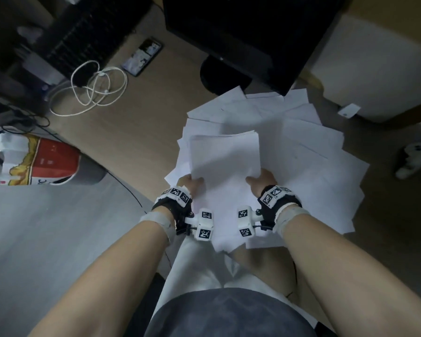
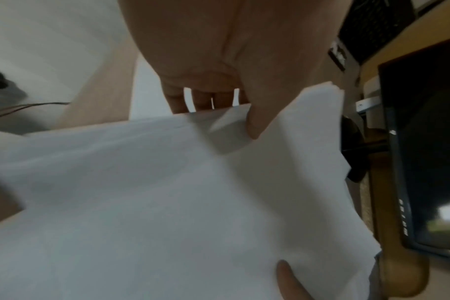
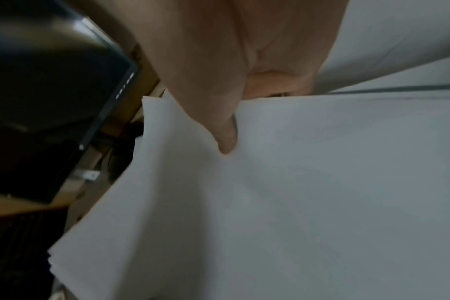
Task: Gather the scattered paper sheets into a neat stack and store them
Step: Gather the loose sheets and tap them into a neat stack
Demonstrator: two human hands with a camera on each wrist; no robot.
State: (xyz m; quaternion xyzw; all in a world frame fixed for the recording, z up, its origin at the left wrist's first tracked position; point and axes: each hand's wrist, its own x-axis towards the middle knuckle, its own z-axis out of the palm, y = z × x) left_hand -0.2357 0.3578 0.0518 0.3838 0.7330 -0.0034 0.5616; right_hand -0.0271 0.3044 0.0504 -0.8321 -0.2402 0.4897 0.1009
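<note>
Both hands, left point(image 1: 191, 184) and right point(image 1: 261, 182), pinch a partly squared stack point(image 1: 225, 156), thumbs on top, fingers beneath, over loose sheets point(image 1: 309, 166) fanned from 12 to 4 o'clock. Gathering continues; next, probably collect those.

Dim light. Wooden desk point(image 1: 156, 113) seen far, w/ dark monitor point(image 1: 248, 32), keyboard point(image 1: 88, 32) far left. Grey floor point(image 1: 46, 227) near left, red-white bag point(image 1: 39, 161) left.
</note>
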